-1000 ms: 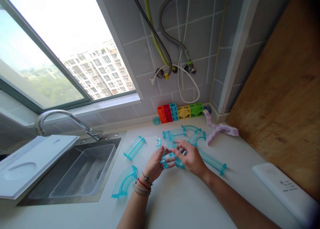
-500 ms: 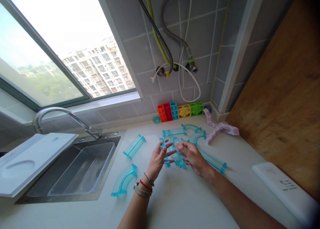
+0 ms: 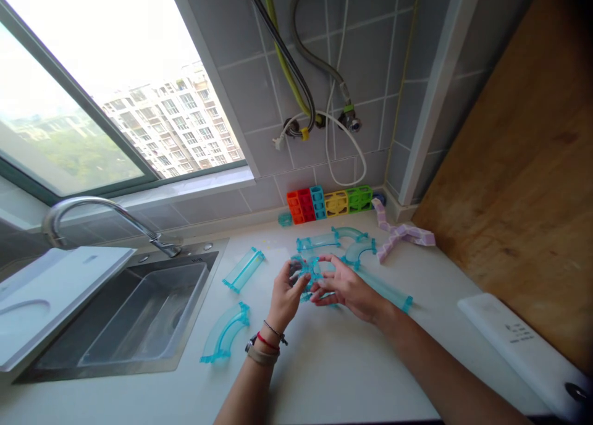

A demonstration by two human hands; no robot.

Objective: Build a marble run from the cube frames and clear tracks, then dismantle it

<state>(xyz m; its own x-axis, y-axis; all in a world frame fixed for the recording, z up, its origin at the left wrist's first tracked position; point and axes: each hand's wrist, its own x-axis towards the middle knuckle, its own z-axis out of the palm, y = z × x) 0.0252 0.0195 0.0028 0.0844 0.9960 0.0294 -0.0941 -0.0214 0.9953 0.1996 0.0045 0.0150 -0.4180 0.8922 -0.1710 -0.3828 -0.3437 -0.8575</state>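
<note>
My left hand grips translucent blue plastic track pieces between thumb and fingers, just above the white counter. From the other side, my right hand has its bent fingers and thumb against the same pieces. They are pressed together, and the fingers partly hide where they meet. Behind the hands lie a straight blue track piece and a curved one. A long straight piece rests beyond my right wrist. To the left are another straight piece and a curved piece.
Coloured plastic blocks line the wall, beside a purple branching piece. At left is a sink with a tap and a white board. A white box-like object lies at right; hoses hang above.
The track pieces, held apart in separate hands before, are now brought together. My right hand has moved left towards my left hand. The view has shifted slightly.
</note>
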